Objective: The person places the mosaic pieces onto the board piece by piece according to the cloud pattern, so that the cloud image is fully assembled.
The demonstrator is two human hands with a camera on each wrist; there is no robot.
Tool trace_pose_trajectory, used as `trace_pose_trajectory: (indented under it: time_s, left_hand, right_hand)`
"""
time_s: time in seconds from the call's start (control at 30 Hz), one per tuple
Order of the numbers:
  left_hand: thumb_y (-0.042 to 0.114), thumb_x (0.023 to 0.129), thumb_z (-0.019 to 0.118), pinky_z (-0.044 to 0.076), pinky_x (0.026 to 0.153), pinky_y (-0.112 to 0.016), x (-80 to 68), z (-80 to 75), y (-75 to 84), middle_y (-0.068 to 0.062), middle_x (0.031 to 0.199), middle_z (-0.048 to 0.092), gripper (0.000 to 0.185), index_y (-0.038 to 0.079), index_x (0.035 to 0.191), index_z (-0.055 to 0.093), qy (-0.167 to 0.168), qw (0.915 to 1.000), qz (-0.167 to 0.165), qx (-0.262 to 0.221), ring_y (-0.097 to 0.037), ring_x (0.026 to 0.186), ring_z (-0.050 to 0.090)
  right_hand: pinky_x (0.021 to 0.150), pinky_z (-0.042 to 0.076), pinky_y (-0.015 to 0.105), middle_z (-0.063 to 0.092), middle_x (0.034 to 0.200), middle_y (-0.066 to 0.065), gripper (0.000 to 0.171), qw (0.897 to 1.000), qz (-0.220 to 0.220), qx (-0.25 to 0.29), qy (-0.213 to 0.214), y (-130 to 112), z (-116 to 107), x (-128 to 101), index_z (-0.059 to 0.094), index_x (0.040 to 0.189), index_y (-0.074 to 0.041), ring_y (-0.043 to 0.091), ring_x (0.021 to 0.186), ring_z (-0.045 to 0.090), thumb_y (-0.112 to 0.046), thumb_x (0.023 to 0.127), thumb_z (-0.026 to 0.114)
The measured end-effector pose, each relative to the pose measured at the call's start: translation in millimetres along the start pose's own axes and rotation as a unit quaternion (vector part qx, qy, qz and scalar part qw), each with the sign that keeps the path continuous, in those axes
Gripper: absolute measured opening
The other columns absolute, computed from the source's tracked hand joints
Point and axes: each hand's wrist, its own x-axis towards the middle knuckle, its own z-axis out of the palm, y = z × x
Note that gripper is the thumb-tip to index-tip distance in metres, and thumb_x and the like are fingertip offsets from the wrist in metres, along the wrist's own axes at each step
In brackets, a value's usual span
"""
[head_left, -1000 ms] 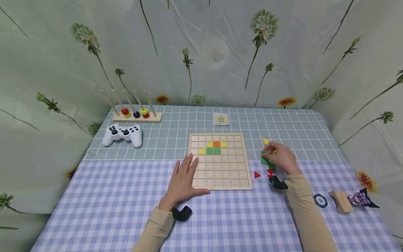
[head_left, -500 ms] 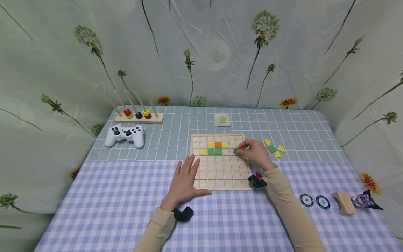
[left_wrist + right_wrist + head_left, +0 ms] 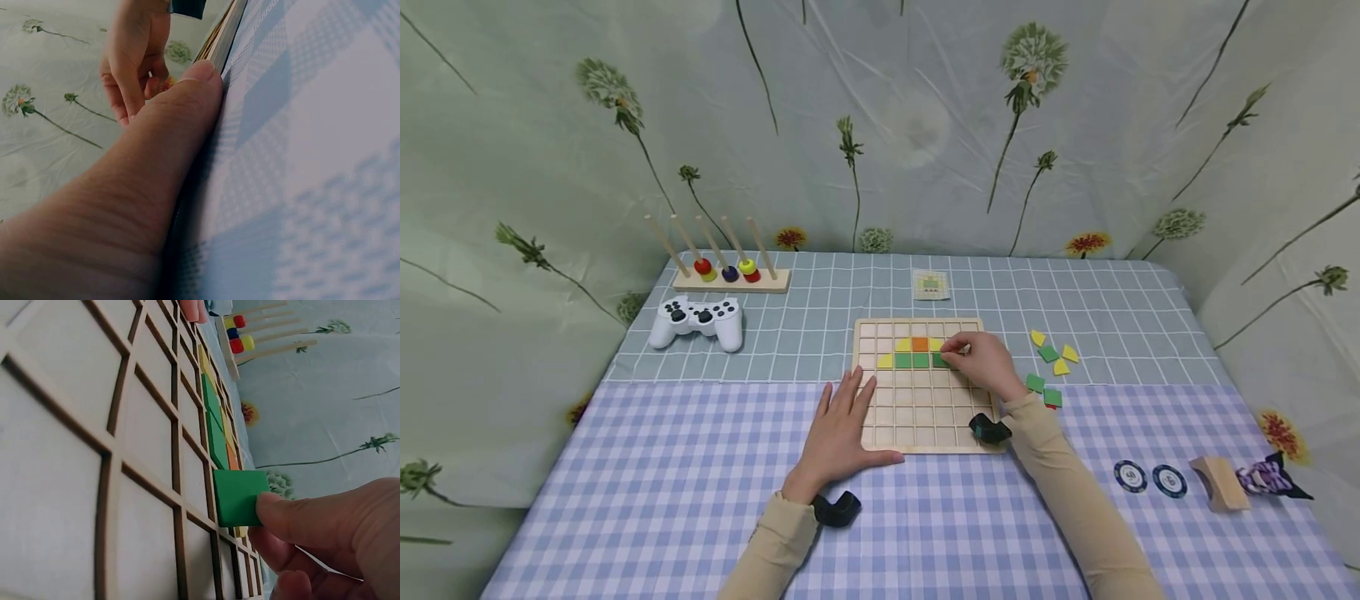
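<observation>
A wooden grid board (image 3: pixel 925 417) lies mid-table with yellow, orange and green tiles (image 3: pixel 912 360) set in its upper rows. My right hand (image 3: pixel 977 362) is over the board's upper right part and pinches a green square tile (image 3: pixel 239 497) beside the placed green tiles (image 3: pixel 212 422). My left hand (image 3: pixel 842 425) lies flat with straight fingers on the board's left edge, its thumb (image 3: pixel 187 106) along the board's rim (image 3: pixel 226 31). Loose green, yellow and red tiles (image 3: pixel 1049 367) lie right of the board.
A white game controller (image 3: pixel 696 322) and a peg rack with coloured rings (image 3: pixel 730 271) stand at the back left. A small pattern card (image 3: pixel 930 285) lies behind the board. Two poker chips (image 3: pixel 1150 478), a wooden block (image 3: pixel 1217 483) and a purple toy (image 3: pixel 1262 477) sit at the right.
My right hand lifted a green tile from the loose pile and carried it left over the board to the row of green tiles. The left hand stayed put.
</observation>
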Motion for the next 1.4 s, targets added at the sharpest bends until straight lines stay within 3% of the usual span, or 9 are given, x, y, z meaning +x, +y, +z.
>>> trace_pose_trajectory:
  time_s: [0.17,0.4,0.57,0.77,1.0,1.13,1.27,1.4]
  left_hand:
    - [0.084,0.066,0.054,0.000,0.114,-0.044,0.2,-0.1,-0.4,-0.012,0.157,0.009,0.120,0.009,0.152,0.019,0.006,1.0000,0.002,-0.003,-0.025,0.143,0.003]
    - [0.082,0.066,0.057,0.002,0.114,-0.045,0.0,0.3,-1.2,-0.014,0.157,0.012,0.119,0.009,0.152,0.021,0.021,0.9997,0.010,-0.007,-0.027,0.143,0.006]
    - [0.082,0.066,0.058,0.006,0.113,-0.048,-0.4,1.1,-1.4,-0.016,0.156,0.015,0.119,0.006,0.151,0.024,0.034,0.9992,0.018,-0.006,-0.029,0.142,0.010]
    - [0.083,0.065,0.056,0.002,0.114,-0.045,0.0,0.3,-1.1,-0.013,0.157,0.012,0.119,0.009,0.152,0.020,0.016,0.9999,0.004,0.000,-0.026,0.143,0.006]
    - [0.084,0.065,0.055,0.004,0.113,-0.046,-1.0,0.9,-0.9,-0.014,0.157,0.012,0.119,0.008,0.152,0.022,0.020,0.9998,0.007,0.001,-0.027,0.143,0.007]
    - [0.085,0.065,0.053,0.002,0.114,-0.045,-0.6,2.5,-0.2,-0.013,0.157,0.011,0.120,0.009,0.152,0.021,0.013,0.9999,0.005,-0.004,-0.026,0.143,0.005]
    - [0.085,0.065,0.054,0.002,0.114,-0.045,-0.3,2.5,-0.4,-0.013,0.157,0.010,0.120,0.009,0.152,0.020,0.014,0.9999,0.006,-0.006,-0.026,0.143,0.005]
    - [0.085,0.065,0.054,0.002,0.113,-0.045,-0.4,2.7,-1.9,-0.012,0.157,0.009,0.120,0.010,0.152,0.019,0.017,0.9998,0.006,-0.006,-0.026,0.143,0.005]
  right_hand:
    - [0.054,0.039,0.030,0.068,0.087,0.005,0.011,1.000,-0.001,-0.011,-0.001,1,4,3,0.073,0.092,-0.007,0.016,0.059,0.049,-0.017,0.087,0.070]
    - [0.063,0.045,0.035,0.068,0.088,0.004,0.011,0.999,-0.001,-0.031,0.013,0,5,4,0.075,0.090,-0.009,0.021,0.076,0.059,-0.018,0.085,0.072]
    - [0.062,0.046,0.035,0.066,0.083,0.002,0.009,0.999,0.000,-0.040,0.020,-1,6,4,0.075,0.087,-0.010,0.021,0.075,0.060,-0.018,0.084,0.073]
    - [0.063,0.045,0.034,0.065,0.076,0.001,0.008,0.999,-0.007,-0.028,0.022,0,7,3,0.074,0.085,-0.008,0.019,0.071,0.058,-0.016,0.084,0.073]
    - [0.065,0.044,0.034,0.063,0.076,-0.001,0.010,1.000,-0.004,-0.018,0.012,4,5,-1,0.074,0.089,-0.009,0.018,0.073,0.057,-0.017,0.084,0.072]
    - [0.062,0.043,0.033,0.063,0.078,-0.001,0.011,1.000,0.001,-0.014,0.015,11,-4,-8,0.074,0.090,-0.010,0.018,0.072,0.057,-0.019,0.084,0.072]
    - [0.053,0.038,0.031,0.062,0.076,0.001,0.014,0.999,0.013,-0.014,0.035,24,-21,-14,0.073,0.091,-0.008,0.018,0.062,0.051,-0.020,0.085,0.071]
    - [0.052,0.039,0.030,0.065,0.080,0.006,0.016,0.998,0.023,-0.023,0.061,41,-42,-22,0.073,0.093,-0.005,0.020,0.065,0.053,-0.020,0.087,0.069]
